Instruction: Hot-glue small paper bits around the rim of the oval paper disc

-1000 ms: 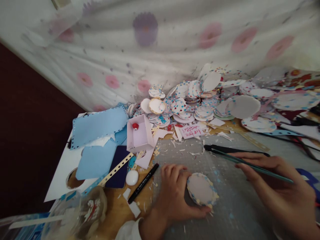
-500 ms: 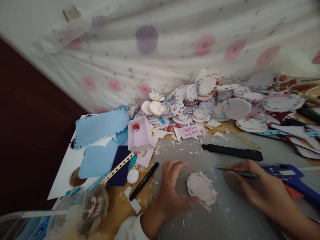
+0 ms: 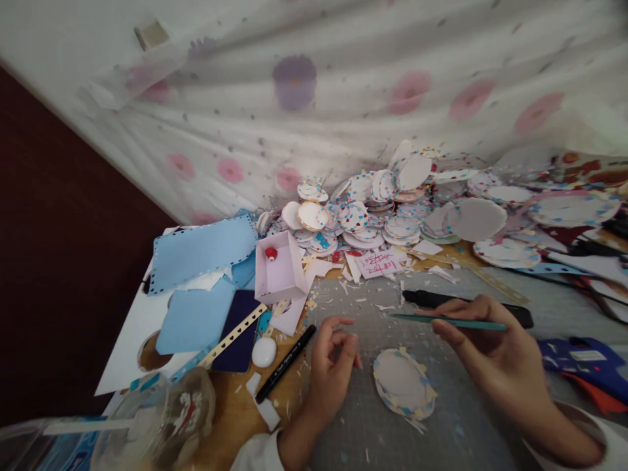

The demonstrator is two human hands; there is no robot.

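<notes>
I've drawn the left hand (image 3: 331, 369) off the paper disc (image 3: 403, 383), so it lies unsteadied on the near grey mat (image 3: 473, 425), to that hand's right. Its curled grip: pinching or not, I can't tell. The right hand (image 3: 500, 366) clamps a teal tool (image 3: 473, 324).

A round, whitish disc (image 3: 403, 381) edged with small yellow and blue pieces lies flat on the grey mat (image 3: 466, 428); a slim teal tool (image 3: 475, 324) rests nearly level in the right hand (image 3: 507, 366)
</notes>
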